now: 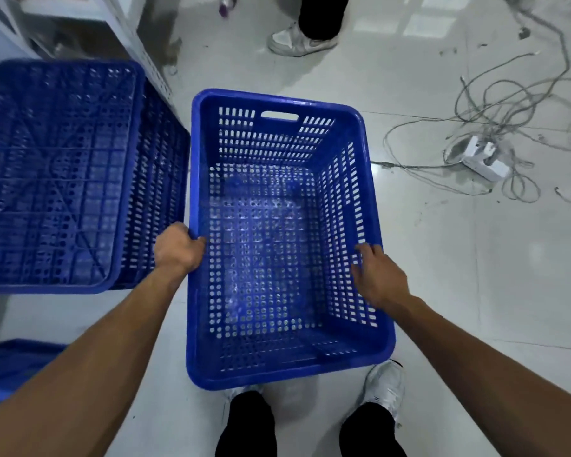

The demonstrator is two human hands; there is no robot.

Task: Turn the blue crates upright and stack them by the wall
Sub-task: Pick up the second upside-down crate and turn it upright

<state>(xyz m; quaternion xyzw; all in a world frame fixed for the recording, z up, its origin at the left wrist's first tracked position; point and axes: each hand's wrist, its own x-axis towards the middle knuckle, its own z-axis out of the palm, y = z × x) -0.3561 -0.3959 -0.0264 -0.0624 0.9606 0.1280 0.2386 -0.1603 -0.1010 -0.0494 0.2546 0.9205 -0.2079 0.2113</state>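
Your left hand [178,249] grips the upright crate [277,374] by its rim, right hand [378,277] resting loose-fingered — clamp, then lift wallward.

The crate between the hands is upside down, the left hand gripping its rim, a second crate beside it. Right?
Not quite: the head view shows that crate upright, open top facing up. The left hand does grip its rim, and a second crate sits beside it.

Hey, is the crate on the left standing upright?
No, the left crate lies upside down, with its ribbed underside facing up.
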